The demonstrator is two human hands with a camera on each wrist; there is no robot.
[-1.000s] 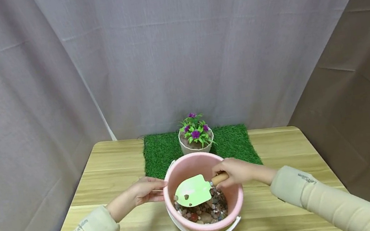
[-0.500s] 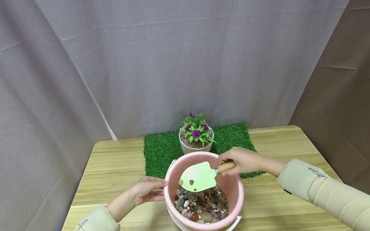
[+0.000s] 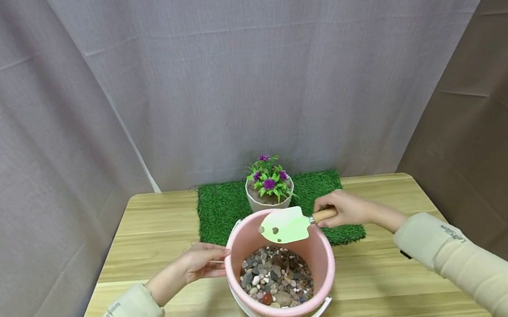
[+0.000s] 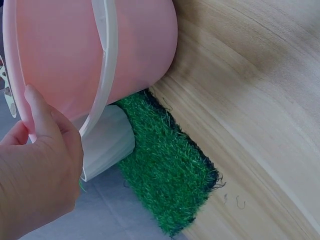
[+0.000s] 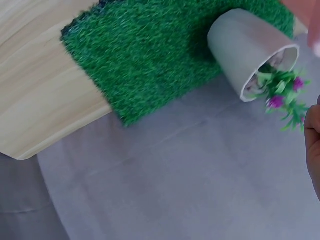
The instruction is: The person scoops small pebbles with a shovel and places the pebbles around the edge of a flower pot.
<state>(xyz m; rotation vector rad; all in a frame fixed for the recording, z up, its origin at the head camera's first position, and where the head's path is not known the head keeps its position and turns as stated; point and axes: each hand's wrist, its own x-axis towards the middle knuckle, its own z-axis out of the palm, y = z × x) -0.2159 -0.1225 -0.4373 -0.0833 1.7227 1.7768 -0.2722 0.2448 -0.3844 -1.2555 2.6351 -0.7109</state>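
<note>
In the head view a pink bucket (image 3: 322,269) with a white handle stands at the table's front, pebbles (image 3: 277,278) lying in its bottom. My left hand (image 3: 200,262) pinches the bucket's rim on its left side; the left wrist view shows this hand (image 4: 42,165) with thumb and fingers on either side of the rim. My right hand (image 3: 345,208) grips the wooden handle of a light green garden trowel (image 3: 288,225). The trowel's blade is above the bucket's far right part, with a few small stones on it. Only the edge of my right hand (image 5: 314,145) appears in the right wrist view.
Behind the bucket a white flowerpot (image 3: 261,205) with purple flowers (image 3: 269,183) stands on a green artificial grass mat (image 3: 322,186). The wooden table (image 3: 157,233) ends at grey curtains (image 3: 243,83) at the back and a brown cloth on the right.
My right hand has lifted the trowel up from low in the bucket, moving right and away from me. The pebbles beneath now show. My left hand stays on the rim.
</note>
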